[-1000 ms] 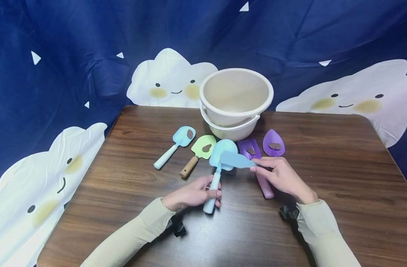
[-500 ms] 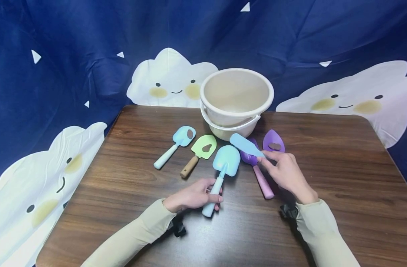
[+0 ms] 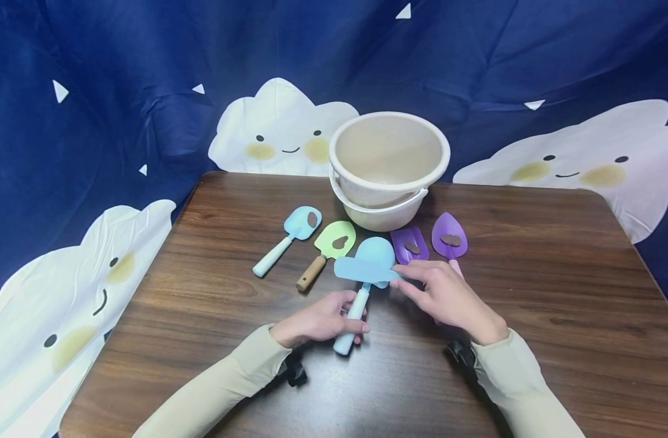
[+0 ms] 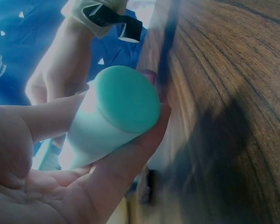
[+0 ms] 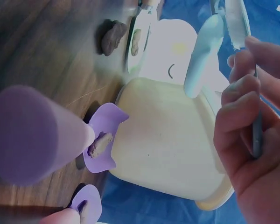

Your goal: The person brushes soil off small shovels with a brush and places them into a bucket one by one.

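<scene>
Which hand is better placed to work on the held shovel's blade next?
Likely the right hand: it holds the flat tool close to the blade; the left hand grips the handle.

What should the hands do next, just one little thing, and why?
The left hand could probably lower its light blue shovel toward the loose brown lump: the right wrist view shows that lump on the wooden table while the shovel is held up. The four other shovels each carry a lump.
</scene>
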### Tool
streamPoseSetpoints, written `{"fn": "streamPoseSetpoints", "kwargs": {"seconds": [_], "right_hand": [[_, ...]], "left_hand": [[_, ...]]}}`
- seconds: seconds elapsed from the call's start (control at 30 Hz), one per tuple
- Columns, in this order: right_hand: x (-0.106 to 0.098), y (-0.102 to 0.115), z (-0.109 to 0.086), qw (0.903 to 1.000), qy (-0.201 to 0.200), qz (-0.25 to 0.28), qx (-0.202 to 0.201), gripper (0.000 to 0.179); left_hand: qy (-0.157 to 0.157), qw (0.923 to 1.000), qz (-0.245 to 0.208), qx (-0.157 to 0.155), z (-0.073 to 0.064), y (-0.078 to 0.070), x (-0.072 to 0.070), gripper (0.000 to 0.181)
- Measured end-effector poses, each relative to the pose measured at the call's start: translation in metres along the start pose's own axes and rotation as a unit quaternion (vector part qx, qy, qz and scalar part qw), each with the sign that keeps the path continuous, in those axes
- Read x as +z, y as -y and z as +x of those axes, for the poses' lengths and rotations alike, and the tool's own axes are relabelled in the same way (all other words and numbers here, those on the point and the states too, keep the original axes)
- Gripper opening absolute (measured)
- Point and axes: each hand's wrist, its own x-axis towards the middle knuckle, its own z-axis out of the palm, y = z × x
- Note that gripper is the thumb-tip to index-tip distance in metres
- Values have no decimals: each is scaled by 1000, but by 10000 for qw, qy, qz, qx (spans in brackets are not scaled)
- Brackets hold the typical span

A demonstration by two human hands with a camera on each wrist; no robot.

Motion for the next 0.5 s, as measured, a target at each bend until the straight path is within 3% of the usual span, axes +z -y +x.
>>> {"fn": "streamPoseSetpoints", "kwargs": {"seconds": [0.2,0.5], "right_hand": [[1,-5,-1,9999,64,-9,-86,28],[1,-20,1,9977,104,581,336,34]], "left_hand": [[-71,9998,179,87,-1,-2,-1,24],[-203,9987,476,21,-4,-2,-1,17]]}}
